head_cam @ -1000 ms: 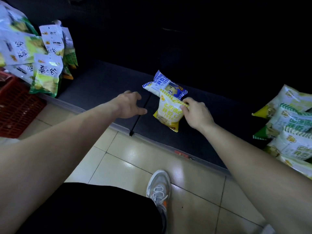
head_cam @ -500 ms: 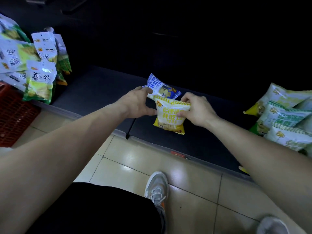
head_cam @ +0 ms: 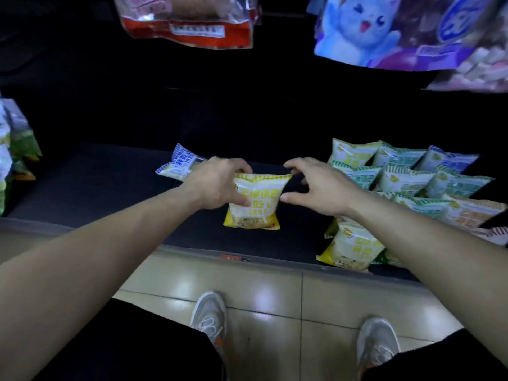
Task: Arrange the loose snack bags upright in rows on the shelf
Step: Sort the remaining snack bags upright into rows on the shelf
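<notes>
A yellow-and-white snack bag (head_cam: 254, 209) stands upright near the middle of the dark bottom shelf (head_cam: 96, 188). My left hand (head_cam: 217, 184) grips its left side and top corner. My right hand (head_cam: 319, 185) hovers just right of the bag with fingers spread, its fingertips at the bag's top right corner and its thumb by the right edge. A blue-and-white bag (head_cam: 180, 163) lies behind my left hand, partly hidden by it. Several green, yellow and blue bags (head_cam: 406, 180) stand in rows on the right of the shelf.
More bags (head_cam: 13, 149) sit at the far left of the shelf. A red-and-clear packet (head_cam: 189, 20) and a purple cat-print packet (head_cam: 398, 31) hang overhead. The shelf's front lip (head_cam: 233, 255) borders a tiled floor where my two shoes stand.
The view has swung right and up. My left hand has taken hold of the yellow bag, and my right hand has let go and opened. The bag stands more upright.
</notes>
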Available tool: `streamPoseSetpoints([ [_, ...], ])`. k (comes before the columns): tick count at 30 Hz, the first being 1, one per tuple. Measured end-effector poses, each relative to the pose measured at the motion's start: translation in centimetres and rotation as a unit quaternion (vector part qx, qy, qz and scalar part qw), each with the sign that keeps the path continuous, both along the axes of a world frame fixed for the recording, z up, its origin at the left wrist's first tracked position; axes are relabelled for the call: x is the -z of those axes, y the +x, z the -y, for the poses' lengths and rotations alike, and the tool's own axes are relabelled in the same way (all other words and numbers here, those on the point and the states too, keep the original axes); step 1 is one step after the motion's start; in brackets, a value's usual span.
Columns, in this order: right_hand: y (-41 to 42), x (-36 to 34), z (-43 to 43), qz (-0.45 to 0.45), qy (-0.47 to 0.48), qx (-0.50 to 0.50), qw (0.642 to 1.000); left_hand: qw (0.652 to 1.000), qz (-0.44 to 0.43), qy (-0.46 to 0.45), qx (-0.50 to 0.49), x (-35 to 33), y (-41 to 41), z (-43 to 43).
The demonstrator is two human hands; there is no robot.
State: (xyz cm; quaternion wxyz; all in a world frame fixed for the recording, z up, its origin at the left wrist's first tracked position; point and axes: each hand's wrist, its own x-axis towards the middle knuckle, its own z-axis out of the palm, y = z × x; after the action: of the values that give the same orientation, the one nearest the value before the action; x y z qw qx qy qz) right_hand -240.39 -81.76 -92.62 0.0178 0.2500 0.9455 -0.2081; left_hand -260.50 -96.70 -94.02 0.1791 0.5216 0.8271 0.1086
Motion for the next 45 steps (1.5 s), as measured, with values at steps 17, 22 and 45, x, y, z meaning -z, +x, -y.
streamPoseSetpoints([
  [17,11.9,4.5,-13.2,0.029,0.011,0.199,0.979,0.998,-0.033,0.0,-0.05,7.3,1.9,-19.5],
  [22,12.3,5.0,-13.4,0.073,0.015,0.179,0.981,0.998,-0.026,0.017,-0.056,10.2,2.3,-23.4],
  [45,5.3,2.2,-7.8,0.102,0.013,0.08,0.992,0.994,-0.081,-0.071,-0.013,2.0,2.4,-15.6],
])
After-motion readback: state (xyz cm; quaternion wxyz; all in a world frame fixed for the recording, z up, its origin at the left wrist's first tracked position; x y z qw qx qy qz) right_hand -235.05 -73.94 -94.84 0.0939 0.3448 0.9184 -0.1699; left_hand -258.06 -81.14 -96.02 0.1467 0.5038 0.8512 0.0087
